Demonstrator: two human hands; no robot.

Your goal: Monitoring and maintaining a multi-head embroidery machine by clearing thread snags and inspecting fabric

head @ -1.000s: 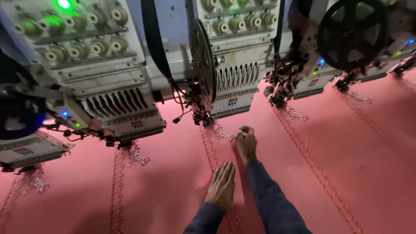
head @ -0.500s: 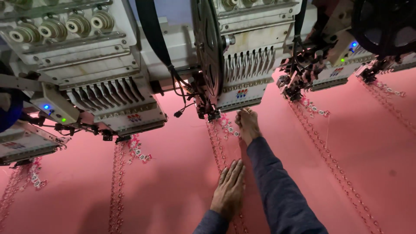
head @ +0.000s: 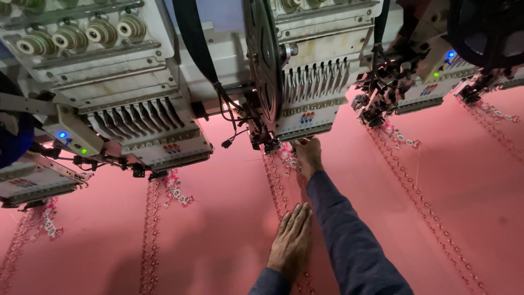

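My left hand (head: 292,241) lies flat, palm down, on the pink fabric (head: 224,218), over a stitched band of embroidery (head: 275,183). My right hand (head: 309,156), in a dark blue sleeve, reaches forward to the foot of the middle embroidery head (head: 305,82). Its fingertips sit at the needle area beside a small floral motif (head: 287,155). The fingers are curled and partly hidden under the head, so I cannot see whether they pinch a thread.
More embroidery heads hang to the left (head: 136,120) and right (head: 420,82), each over its own stitched band, with small blue and green lights lit. Thread spools (head: 71,35) sit on top. A black wheel (head: 486,27) is at the upper right.
My right hand has moved forward, up under the middle head. My left hand has stayed flat on the fabric. The view has closed in on the machine.
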